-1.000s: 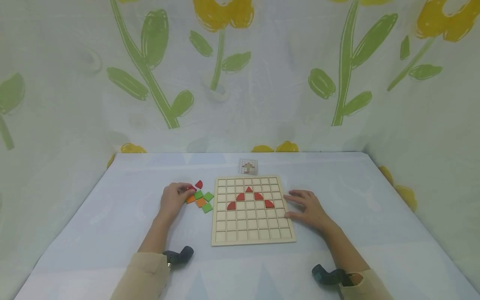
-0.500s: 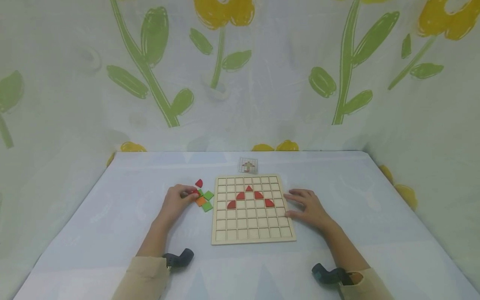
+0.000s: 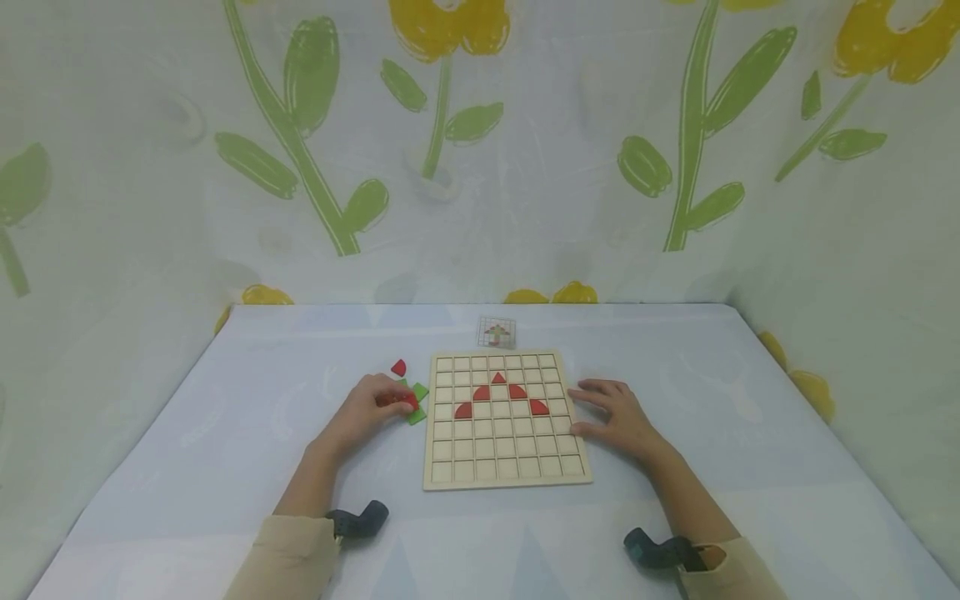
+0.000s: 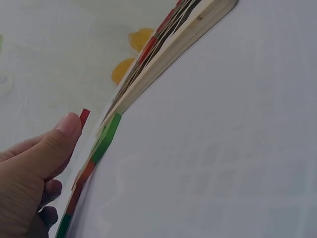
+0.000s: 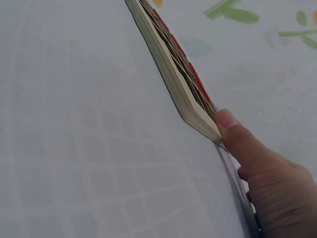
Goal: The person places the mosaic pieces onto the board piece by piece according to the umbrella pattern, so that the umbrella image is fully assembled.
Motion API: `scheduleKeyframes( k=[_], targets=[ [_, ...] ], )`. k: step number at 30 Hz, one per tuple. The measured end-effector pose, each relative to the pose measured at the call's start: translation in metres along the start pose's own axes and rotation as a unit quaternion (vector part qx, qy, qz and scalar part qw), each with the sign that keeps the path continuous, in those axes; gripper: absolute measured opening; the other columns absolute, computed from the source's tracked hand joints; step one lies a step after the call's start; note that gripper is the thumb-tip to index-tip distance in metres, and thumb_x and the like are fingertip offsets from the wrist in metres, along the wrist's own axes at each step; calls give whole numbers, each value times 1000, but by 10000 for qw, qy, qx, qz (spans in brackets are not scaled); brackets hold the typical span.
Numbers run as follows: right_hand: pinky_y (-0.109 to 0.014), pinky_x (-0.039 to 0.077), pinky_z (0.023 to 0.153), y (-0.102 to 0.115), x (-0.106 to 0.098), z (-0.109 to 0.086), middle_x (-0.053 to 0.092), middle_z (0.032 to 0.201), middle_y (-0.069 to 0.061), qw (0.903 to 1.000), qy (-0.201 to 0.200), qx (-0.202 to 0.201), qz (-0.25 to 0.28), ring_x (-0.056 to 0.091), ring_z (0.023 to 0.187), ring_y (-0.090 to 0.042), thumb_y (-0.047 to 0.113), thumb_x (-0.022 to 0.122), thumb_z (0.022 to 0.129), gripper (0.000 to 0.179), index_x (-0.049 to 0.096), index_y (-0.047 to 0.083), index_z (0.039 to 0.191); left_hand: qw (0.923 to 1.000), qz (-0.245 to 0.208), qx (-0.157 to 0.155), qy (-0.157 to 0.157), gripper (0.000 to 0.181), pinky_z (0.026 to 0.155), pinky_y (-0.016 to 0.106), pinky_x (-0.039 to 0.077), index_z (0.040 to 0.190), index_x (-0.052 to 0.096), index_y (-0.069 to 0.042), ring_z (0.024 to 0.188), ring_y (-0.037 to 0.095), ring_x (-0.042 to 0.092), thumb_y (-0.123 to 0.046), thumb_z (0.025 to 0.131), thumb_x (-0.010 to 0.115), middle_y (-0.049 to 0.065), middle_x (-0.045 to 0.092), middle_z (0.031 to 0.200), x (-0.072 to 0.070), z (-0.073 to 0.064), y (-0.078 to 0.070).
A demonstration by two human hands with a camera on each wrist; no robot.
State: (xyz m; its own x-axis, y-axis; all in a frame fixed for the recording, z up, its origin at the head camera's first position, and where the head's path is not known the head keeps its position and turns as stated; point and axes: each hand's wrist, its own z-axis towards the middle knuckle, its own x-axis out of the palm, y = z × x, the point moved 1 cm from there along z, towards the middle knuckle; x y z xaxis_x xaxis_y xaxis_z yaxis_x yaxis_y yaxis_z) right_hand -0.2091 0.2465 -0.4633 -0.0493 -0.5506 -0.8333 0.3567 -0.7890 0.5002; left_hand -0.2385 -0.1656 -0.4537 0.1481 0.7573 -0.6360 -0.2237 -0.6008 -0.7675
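One board (image 3: 506, 450), one card (image 3: 497, 332)

Back wall (image 3: 555, 175), off-white, faintly creased, printed with large yellow flowers (image 3: 483, 29), green stems (image 3: 307, 172) and green leaves (image 3: 311, 75); left side wall (image 3: 97, 358) and right side wall (image 3: 847, 275) in matching print. Surface (image 3: 675, 350), white, broad, straight back edge along the wall, pale blue triangles (image 3: 528, 567) near the front. Light, soft and diffuse, slightly dim.
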Motion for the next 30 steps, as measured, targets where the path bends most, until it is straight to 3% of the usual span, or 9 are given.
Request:
scheduleKeyframes(
  k=[6, 10, 16, 26, 30],
  targets=[
    [-57, 32, 100, 0, 0, 0, 52, 133, -11, 10000, -18, -78, 10, 38, 124, -33, 42, 77, 74, 58, 63, 15, 124, 9997, 89, 212, 126, 22, 86, 37, 40, 99, 73, -24, 97, 16, 45, -29, 77, 77, -5, 60, 101, 3, -3, -3],
    [-57, 32, 100, 1, -1, 1, 52, 133, -12, 10000, -11, -85, -13, 39, 125, -33, 41, 77, 74, 58, 63, 14, 124, 9992, 130, 351, 150, 25, 83, 36, 39, 99, 73, -24, 94, 17, 44, -31, 75, 78, -7, 62, 95, 4, -4, -6],
    [-57, 32, 100, 2, -2, 1, 51, 134, -12, 10000, 8, -30, 2, 38, 125, -34, 40, 77, 74, 58, 63, 14, 124, 9990, 132, 306, 300, 30, 83, 34, 37, 100, 73, -30, 96, 15, 42, -38, 72, 79, -11, 61, 95, 8, -6, -9],
    [-58, 32, 100, 2, -4, 1, 51, 134, -13, 10000, 40, -16, -5, 38, 125, -35, 40, 77, 74, 59, 63, 14, 125, 9955, 5, 785, 528, 25, 81, 34, 38, 97, 73, -26, 91, 16, 45, -33, 74, 79, -10, 60, 89, 17, -6, -17],
    [-57, 32, 100, 2, -2, 1, 52, 133, -13, 10000, 27, -64, 25, 39, 125, -35, 40, 77, 74, 59, 63, 13, 124, 9948, -6, 765, 680, 25, 83, 33, 40, 98, 73, -24, 92, 14, 48, -32, 75, 78, -14, 64, 91, 20, -7, -21]
  ],
)
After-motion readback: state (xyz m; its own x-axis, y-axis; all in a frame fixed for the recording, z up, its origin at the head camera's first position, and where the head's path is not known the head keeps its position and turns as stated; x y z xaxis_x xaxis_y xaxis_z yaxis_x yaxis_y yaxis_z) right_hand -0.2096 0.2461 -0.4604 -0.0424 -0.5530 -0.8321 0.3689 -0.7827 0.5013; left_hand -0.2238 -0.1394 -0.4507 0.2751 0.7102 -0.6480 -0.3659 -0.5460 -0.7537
